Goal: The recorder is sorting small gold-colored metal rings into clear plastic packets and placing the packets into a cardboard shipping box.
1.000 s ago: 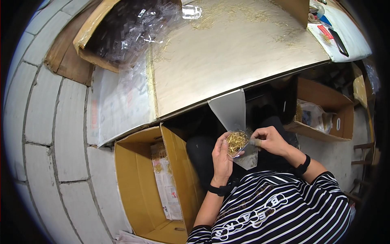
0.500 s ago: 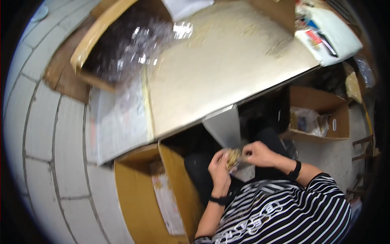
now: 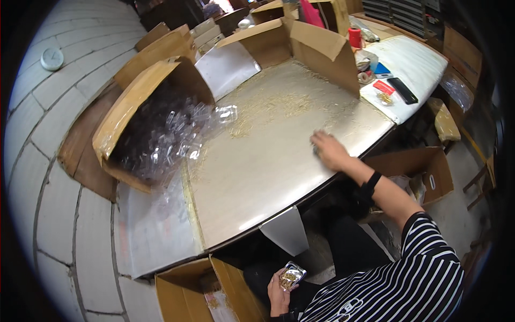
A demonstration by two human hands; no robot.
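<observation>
The right hand, grip unclear, has moved to the desk, so the left hand alone holds the case of golden pieces.

Front tabletop passable (carton blocks left).

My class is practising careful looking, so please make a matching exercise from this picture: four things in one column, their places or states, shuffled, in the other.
Things:
1. Round clock
2. Black phone
3. Left hand
4. Right hand

Places or states:
A. Holding a small clear box with gold pieces
B. On the white cover
C. At the pale tabletop
D. On the wall

Pairs: 1-D, 2-B, 3-A, 4-C.
</observation>
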